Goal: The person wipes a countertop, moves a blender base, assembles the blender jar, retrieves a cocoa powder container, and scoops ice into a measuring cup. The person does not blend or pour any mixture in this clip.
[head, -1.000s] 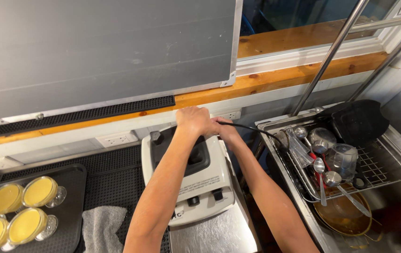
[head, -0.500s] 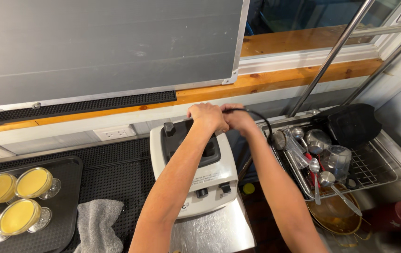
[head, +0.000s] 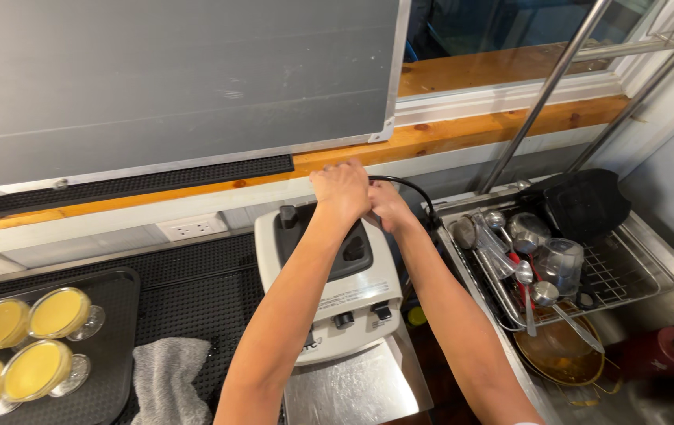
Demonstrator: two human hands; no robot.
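Note:
A white blender base (head: 329, 275) with a black top and black knobs stands in the middle of the counter. Both my hands reach over its far edge. My left hand (head: 341, 189) is closed around the black power cord (head: 412, 189) just behind the base. Touching it, my right hand (head: 388, 208) grips the same cord, which loops up and right toward the sink's edge. The cord's plug end is hidden under my hands.
A black tray (head: 116, 330) with several glasses of yellow dessert (head: 57, 315) sits at left, a grey cloth (head: 168, 382) beside it. A wall socket (head: 191, 227) is behind. At right, a sink rack (head: 628, 275) holds spoons, a cup and a black lid.
Both hands lifted slightly and the cord now arches higher behind the blender base. The view shifted a little; the base appears a bit further right than one second ago.

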